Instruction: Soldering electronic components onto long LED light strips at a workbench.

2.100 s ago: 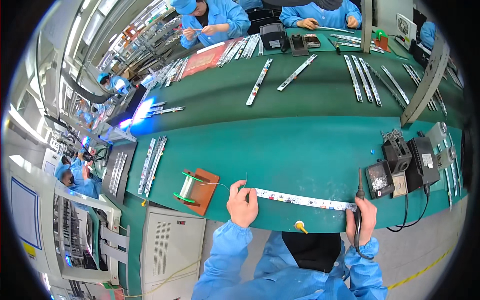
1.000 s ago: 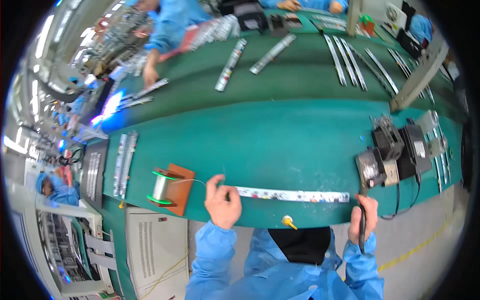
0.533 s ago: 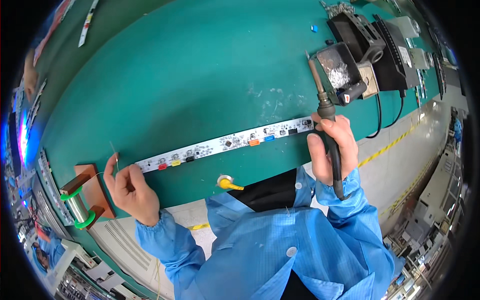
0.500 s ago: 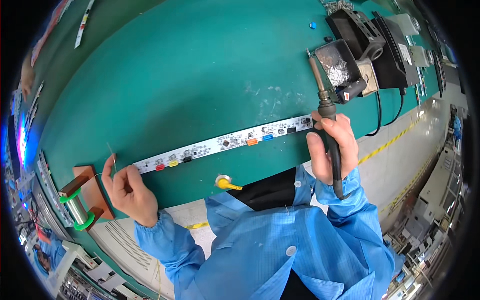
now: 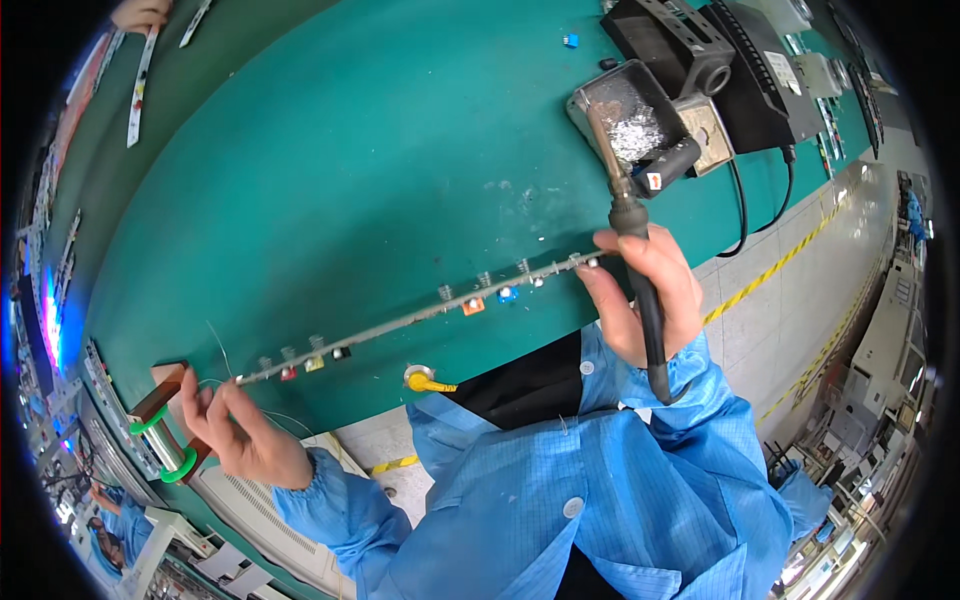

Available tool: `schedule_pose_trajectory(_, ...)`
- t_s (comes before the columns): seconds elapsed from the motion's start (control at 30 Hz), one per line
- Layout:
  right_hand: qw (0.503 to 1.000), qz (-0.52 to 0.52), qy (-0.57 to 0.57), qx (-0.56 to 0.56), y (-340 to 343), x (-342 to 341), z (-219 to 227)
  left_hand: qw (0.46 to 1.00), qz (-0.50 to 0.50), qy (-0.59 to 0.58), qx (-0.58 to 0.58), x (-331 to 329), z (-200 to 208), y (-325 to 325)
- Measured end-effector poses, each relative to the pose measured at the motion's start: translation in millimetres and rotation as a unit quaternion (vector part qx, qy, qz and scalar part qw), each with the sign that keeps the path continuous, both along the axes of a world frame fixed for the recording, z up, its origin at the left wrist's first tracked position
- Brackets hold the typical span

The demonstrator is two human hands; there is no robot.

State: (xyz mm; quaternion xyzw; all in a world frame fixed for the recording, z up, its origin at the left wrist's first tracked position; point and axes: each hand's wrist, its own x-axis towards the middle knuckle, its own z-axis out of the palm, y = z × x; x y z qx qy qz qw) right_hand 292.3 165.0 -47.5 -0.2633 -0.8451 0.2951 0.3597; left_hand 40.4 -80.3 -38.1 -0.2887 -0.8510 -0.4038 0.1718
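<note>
A long, narrow circuit board strip (image 5: 400, 321) is turned edge-on between my hands. Small red, yellow, black, orange and blue connectors line its near side, and fine pins stick out on the other. My left hand (image 5: 250, 440) pinches the strip's left end, with thin solder wire (image 5: 218, 345) running by its fingers. At the right end, thumb and finger of my right hand (image 5: 655, 290) grip the board. That same hand also holds a soldering iron (image 5: 629, 215), its tip pointing away over the black solder tray (image 5: 640, 110).
Left of my left hand, a solder spool (image 5: 160, 445) with green flanges sits on a wooden stand. A yellow-corded round snap (image 5: 425, 380) lies at the near table edge. Behind the tray are an iron holder (image 5: 670, 45) and a black station (image 5: 765, 80). Another person's hand (image 5: 142, 14) holds a strip.
Both my hands have rolled the strip from face-up to edge-on, its left end dropping nearer me. The iron's tip has swung over the tray. Another person's hand has moved to the upper left.
</note>
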Motion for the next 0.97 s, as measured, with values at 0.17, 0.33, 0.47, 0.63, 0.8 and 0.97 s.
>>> schedule_pose_trajectory(0.17,0.995,0.017,0.053,0.087,0.6,8.3,3.7,0.957,-0.11,-0.212,0.162,-3.3,13.7,-18.1)
schedule_pose_trajectory(0.33,0.993,0.014,0.099,0.064,-2.2,11.3,4.2,0.853,-0.188,-0.417,0.25,-13.5,18.0,-23.1)
schedule_pose_trajectory(0.47,0.992,0.041,0.12,0.013,-1.6,13.9,7.2,0.843,-0.204,-0.441,0.229,-19.8,15.5,-31.4)
schedule_pose_trajectory(0.63,0.982,0.107,0.146,-0.047,5.6,17.8,4.7,0.853,-0.241,-0.411,0.211,-26.2,16.3,-32.0)
schedule_pose_trajectory(0.8,0.973,0.141,0.181,-0.034,13.2,13.7,1.8,0.87,-0.245,-0.38,0.196,-33.4,13.6,-30.8)
schedule_pose_trajectory(0.97,0.965,0.15,0.208,-0.048,13.3,11.0,2.8,0.865,-0.282,-0.371,0.186,-39.6,13.5,-32.1)
